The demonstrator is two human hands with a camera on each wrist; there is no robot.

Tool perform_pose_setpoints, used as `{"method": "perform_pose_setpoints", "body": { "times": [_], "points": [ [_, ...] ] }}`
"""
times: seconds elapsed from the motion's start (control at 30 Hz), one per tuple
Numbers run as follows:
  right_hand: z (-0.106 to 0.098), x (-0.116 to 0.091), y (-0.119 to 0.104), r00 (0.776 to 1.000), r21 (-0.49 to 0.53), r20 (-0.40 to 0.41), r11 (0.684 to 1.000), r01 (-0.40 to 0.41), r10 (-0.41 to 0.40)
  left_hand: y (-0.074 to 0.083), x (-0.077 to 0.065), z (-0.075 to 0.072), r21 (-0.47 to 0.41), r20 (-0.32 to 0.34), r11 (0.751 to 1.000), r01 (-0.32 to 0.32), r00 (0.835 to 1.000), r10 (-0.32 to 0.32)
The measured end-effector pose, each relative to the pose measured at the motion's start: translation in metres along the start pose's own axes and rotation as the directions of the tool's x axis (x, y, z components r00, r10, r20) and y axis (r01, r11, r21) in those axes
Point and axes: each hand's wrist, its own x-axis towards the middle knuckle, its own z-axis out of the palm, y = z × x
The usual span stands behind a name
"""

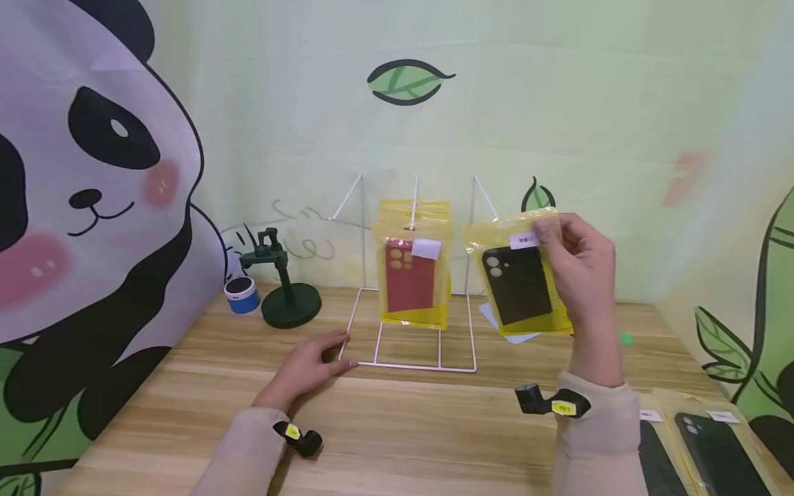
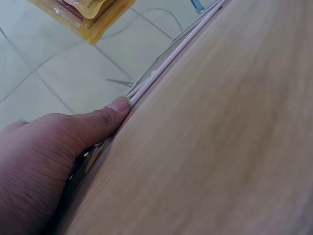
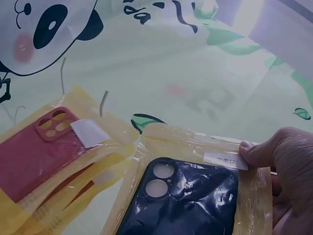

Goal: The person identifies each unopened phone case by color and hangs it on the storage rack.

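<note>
My right hand [image 1: 586, 269] pinches the upper right edge of a clear-fronted yellow bag with a black phone case [image 1: 517, 286] inside. A white label [image 3: 225, 160] sits by the thumb in the right wrist view. The bag is held upright, right of a white wire display rack [image 1: 414, 368]. From the rack's middle hook hang several yellow bags, the front one with a red phone case [image 1: 409, 286]. My left hand [image 1: 304, 368] rests at the rack's front left corner, fingers extended. Its thumb [image 2: 105, 122] touches the white wire in the left wrist view.
Left of the rack stand a dark green stand [image 1: 290, 303] and a small blue-and-white cylinder [image 1: 242, 296]. More bagged black phone cases [image 1: 722, 448] lie at the front right of the wooden table [image 1: 428, 434]. A light blue flat piece [image 1: 520, 338] lies behind the held bag.
</note>
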Motion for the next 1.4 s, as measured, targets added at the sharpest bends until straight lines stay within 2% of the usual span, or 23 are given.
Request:
{"method": "perform_pose_setpoints", "body": {
  "times": [0.53, 0.8, 1.03, 1.4],
  "points": [
    [0.011, 0.003, 0.028, 0.996, -0.103, -0.063, 0.992, -0.074, 0.067, 0.002, -0.002, 0.001, 0.008, 0.018, 1.0, 0.018, 1.0, -0.018],
    [0.018, 0.008, 0.042, 0.994, -0.155, -0.104, 0.987, -0.04, 0.023, 0.003, -0.001, 0.001, -0.003, 0.018, 1.0, 0.015, 1.0, -0.015],
    [0.021, 0.007, 0.048, 0.993, -0.259, -0.096, 0.962, -0.086, 0.063, 0.002, -0.001, 0.001, -0.001, 0.013, 1.0, 0.007, 1.0, -0.007],
    [0.022, 0.008, 0.049, 0.995, -0.271, -0.065, 0.958, -0.093, 0.079, 0.005, -0.001, -0.001, 0.0, 0.022, 0.999, 0.034, 0.999, -0.034]
  ]
}}
